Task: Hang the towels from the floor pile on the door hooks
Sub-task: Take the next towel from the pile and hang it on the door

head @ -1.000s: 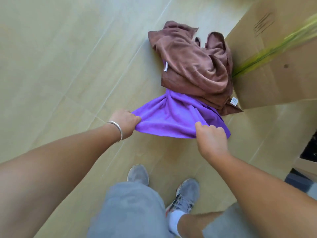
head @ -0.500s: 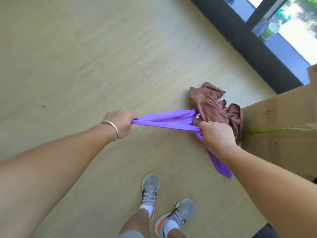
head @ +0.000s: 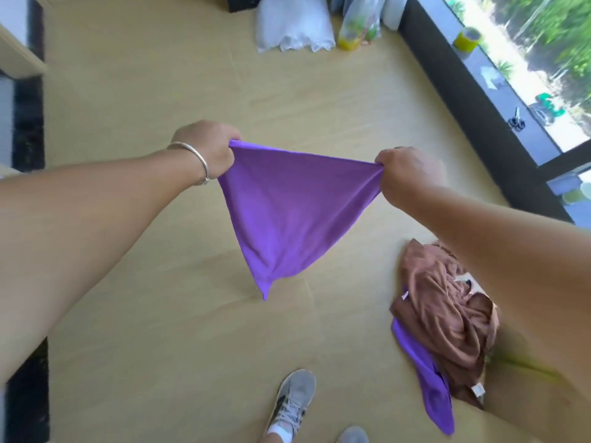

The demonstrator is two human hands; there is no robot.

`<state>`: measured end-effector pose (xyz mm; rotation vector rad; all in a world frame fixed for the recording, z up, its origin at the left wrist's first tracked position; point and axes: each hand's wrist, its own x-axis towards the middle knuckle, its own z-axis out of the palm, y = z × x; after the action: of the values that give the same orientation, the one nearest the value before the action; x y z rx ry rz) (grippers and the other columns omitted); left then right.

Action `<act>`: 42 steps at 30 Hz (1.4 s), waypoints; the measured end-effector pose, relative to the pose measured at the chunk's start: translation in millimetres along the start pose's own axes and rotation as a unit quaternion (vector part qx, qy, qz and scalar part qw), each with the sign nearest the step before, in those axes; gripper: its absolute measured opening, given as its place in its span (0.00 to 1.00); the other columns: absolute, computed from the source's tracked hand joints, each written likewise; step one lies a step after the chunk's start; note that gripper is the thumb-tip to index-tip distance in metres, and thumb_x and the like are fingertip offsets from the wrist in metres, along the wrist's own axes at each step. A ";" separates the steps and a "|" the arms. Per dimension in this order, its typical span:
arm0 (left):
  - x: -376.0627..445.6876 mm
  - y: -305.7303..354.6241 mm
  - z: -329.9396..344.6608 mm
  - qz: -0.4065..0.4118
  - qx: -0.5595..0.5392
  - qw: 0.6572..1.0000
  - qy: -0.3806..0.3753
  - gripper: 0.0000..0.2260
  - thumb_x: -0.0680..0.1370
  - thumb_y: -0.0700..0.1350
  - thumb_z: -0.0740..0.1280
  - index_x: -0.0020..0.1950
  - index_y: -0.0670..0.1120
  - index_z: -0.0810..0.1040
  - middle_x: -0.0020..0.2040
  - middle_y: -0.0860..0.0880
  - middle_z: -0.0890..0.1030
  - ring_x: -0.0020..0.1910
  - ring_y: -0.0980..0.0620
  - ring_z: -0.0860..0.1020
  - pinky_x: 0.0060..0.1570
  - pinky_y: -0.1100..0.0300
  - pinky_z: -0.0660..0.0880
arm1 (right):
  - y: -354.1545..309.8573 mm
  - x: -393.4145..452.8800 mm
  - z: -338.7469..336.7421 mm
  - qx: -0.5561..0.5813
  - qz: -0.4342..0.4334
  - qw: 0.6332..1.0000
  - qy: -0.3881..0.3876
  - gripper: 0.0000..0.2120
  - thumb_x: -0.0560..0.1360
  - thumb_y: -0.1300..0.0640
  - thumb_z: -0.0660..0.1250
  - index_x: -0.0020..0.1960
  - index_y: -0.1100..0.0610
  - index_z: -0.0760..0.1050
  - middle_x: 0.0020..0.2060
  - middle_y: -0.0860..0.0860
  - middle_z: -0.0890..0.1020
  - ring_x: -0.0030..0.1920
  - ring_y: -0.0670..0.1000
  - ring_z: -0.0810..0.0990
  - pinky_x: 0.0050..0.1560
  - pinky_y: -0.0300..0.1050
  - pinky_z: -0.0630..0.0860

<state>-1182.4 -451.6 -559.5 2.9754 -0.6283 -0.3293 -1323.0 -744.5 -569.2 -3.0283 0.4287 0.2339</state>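
Purple towel held up in the air between both hands, clear of the floor, stretched along its top edge and sagging to a point below. Left hand clamped on the towel's left corner, fingers curled round the cloth; silver bangle on that wrist. Right hand clamped on the opposite corner, cloth bunched in the fist. Hands well apart, arms extended forward.

Floor pile at lower right, partly hidden behind the right forearm: crumpled brown towel on top, a second purple towel lying under it and sticking out toward the near side. White tags visible on the brown cloth.

Grey sneaker on the floor near bottom centre; toe of a second shoe just at the bottom edge.

Far end of the floor: white plastic bag and a clear bag with yellow-green contents beside it. Dark window frame running along the right, greenery outside. Door hooks not in view.
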 end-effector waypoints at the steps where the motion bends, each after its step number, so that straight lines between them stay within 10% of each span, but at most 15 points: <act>1: -2.6 -10.2 -7.2 -0.008 -0.008 1.000 0.015 0.21 0.67 0.37 0.56 0.51 0.55 0.80 0.46 0.50 0.82 0.44 0.43 0.78 0.42 0.55 0.73 | -9.3 3.1 -3.7 -0.001 -0.011 1.000 0.005 0.17 0.67 0.66 0.58 0.49 0.53 0.78 0.46 0.54 0.78 0.48 0.60 0.77 0.41 0.43 0.66; 15: -174.1 -55.3 26.4 -0.110 -0.044 0.989 0.089 0.18 0.71 0.42 0.55 0.51 0.54 0.81 0.38 0.50 0.79 0.37 0.43 0.73 0.35 0.56 0.66 | -39.8 -44.1 17.5 0.016 -0.203 0.978 0.052 0.18 0.68 0.67 0.57 0.50 0.53 0.78 0.43 0.52 0.81 0.47 0.57 0.76 0.43 0.45 0.61; 21: -272.5 -20.5 123.8 0.006 -0.013 0.996 0.092 0.17 0.67 0.36 0.61 0.50 0.42 0.84 0.46 0.43 0.85 0.37 0.39 0.82 0.36 0.50 0.77 | 1.9 -126.6 91.2 -0.021 -0.279 0.959 -0.034 0.11 0.71 0.63 0.60 0.47 0.53 0.78 0.42 0.50 0.82 0.50 0.56 0.78 0.48 0.46 0.67; 32: -372.2 27.9 318.2 -0.010 -0.085 0.996 -0.015 0.16 0.61 0.34 0.67 0.46 0.44 0.85 0.39 0.47 0.85 0.29 0.45 0.82 0.27 0.58 0.76 | 73.7 -228.0 269.1 -0.064 -0.229 0.945 -0.225 0.11 0.69 0.63 0.62 0.46 0.52 0.78 0.40 0.49 0.81 0.47 0.56 0.78 0.48 0.49 0.72; 42: -336.9 9.5 419.8 -0.216 -0.170 0.952 -0.138 0.10 0.76 0.42 0.67 0.56 0.51 0.80 0.49 0.50 0.84 0.48 0.43 0.81 0.42 0.55 0.71 | 70.3 -197.8 368.8 0.013 -0.138 0.965 -0.223 0.12 0.75 0.61 0.61 0.54 0.52 0.79 0.47 0.51 0.84 0.49 0.58 0.79 0.47 0.50 0.73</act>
<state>-1581.7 -338.1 -902.3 2.7165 0.0772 -0.8041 -1582.1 -723.6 -904.6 -2.8345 -0.0270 0.8527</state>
